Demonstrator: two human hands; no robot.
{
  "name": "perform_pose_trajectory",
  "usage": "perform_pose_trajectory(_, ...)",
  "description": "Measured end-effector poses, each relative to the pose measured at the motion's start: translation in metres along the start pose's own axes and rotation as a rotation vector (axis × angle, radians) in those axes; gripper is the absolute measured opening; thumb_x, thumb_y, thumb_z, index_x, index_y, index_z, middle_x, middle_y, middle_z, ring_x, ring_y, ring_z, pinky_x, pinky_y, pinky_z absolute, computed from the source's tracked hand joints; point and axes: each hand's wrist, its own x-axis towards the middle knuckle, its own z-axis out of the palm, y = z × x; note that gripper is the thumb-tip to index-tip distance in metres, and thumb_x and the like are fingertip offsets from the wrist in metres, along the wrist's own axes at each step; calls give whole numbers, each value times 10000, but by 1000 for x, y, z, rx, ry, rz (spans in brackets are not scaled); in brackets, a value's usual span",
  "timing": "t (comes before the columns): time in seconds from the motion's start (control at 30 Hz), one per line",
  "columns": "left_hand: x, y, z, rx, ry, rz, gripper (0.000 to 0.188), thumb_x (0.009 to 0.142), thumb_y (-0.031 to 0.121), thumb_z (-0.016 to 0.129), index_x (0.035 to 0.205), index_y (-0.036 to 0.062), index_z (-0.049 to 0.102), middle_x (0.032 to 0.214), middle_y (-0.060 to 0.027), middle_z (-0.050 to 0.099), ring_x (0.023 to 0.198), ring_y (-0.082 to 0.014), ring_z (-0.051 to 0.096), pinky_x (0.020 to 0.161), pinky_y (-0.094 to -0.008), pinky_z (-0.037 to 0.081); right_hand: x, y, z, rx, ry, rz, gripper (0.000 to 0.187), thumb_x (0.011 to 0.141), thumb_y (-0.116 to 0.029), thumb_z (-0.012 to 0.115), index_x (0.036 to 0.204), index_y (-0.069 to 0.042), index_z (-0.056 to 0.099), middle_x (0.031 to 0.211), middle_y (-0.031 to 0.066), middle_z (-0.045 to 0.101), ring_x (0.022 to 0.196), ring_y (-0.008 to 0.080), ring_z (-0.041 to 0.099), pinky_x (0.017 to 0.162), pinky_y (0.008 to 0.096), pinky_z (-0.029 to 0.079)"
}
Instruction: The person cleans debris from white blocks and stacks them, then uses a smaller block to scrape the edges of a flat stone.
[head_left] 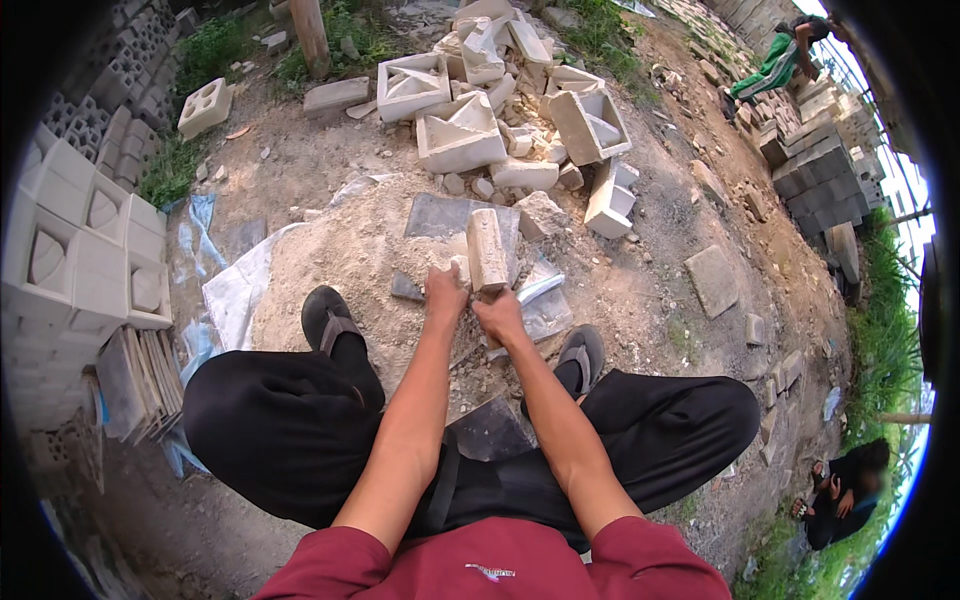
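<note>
In front of me a long pale concrete block stands out over a dark flat slab. My right hand is closed round the near end of this block. Just to its left, my left hand is closed on a small pale chunk, close against the block's side. The fingers of both hands are partly hidden. Under and beside my hands spreads a mound of pale rubble dust. A small dark stone piece lies left of my left hand.
A heap of broken cream ventilation blocks rises ahead. Stacked cream blocks and leaning slabs stand left. Plastic sheeting lies by my right foot, and a flat slab farther right. Other people appear at far right.
</note>
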Motion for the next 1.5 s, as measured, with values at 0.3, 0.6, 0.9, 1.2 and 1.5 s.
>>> perform_pose_trajectory(0.3,-5,-7,-3,-2,37,36,509,688,61,684,1195,63,643,992,-233,531,973,-393,551,868,-426,477,29,-6,-18,211,63,25,427,703,-186,685,1018,79,569,719,143,643,515,204,620,480,342,508)
perform_pose_trajectory(0.6,-6,-23,-8,30,31,-9,499,692,135,742,1176,52,651,1010,-231,544,996,-384,548,884,-416,476,-6,-50,-23,0,-328,312,517,652,-294,717,1011,69,641,912,228,689,886,314,680,778,387,527)
perform_pose_trajectory(0.9,-2,-6,7,-16,59,46,558,612,112,751,1163,74,668,1011,-224,544,1003,-382,554,889,-418,471,7,-20,-20,219,-4,81,477,672,-262,705,1010,66,628,876,202,690,816,291,681,738,373,536)
perform_pose_trajectory(1.2,-6,-10,-1,11,12,41,566,682,69,681,1244,68,612,1031,-228,531,1002,-392,545,879,-420,474,4,-36,-20,36,27,33,536,667,-272,725,1037,95,600,910,269,674,890,387,670,789,407,527)
perform_pose_trajectory(1.5,-6,-1,-8,-64,13,12,552,649,31,671,1200,50,635,997,-235,539,1002,-399,541,867,-425,477,2,-16,-7,32,-46,50,493,679,-269,726,1039,53,630,955,214,691,903,307,680,793,371,529)
